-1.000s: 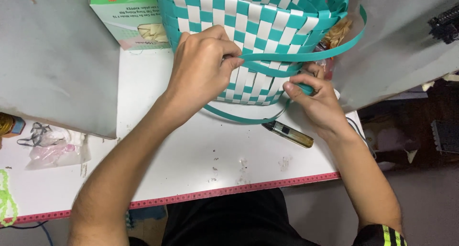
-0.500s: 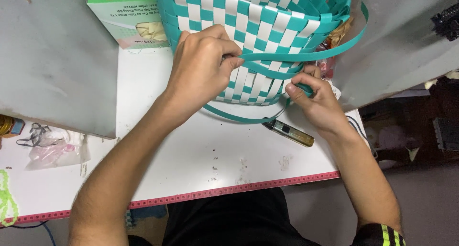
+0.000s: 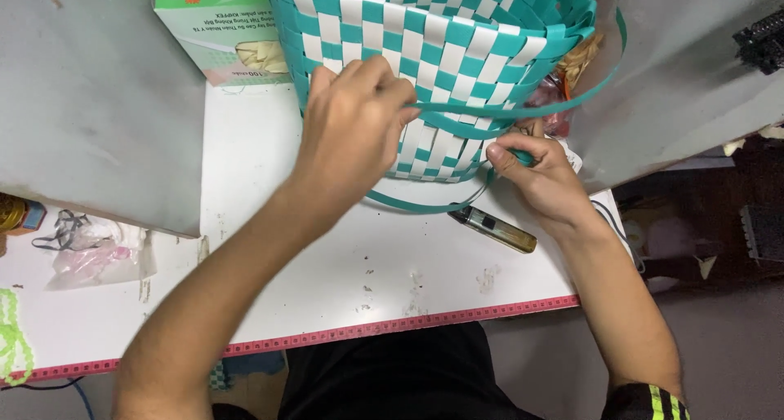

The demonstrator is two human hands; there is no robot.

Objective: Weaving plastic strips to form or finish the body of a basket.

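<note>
Now both hands pinch teal strip (image 3: 506, 108) — left hand (image 3: 355, 130), right hand (image 3: 535, 171) — against woven basket (image 3: 441, 36).

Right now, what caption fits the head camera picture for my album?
Two hands, left hand and right hand, weave a teal strip into a teal-and-white basket on a white table.

The setting was a small handicraft workbench. A white table (image 3: 327, 265) carried a measuring tape (image 3: 392, 326) fixed along its front edge, a half-woven teal-and-white basket (image 3: 441, 44), a lighter (image 3: 494, 226) and a green cardboard box (image 3: 216, 28).
</note>
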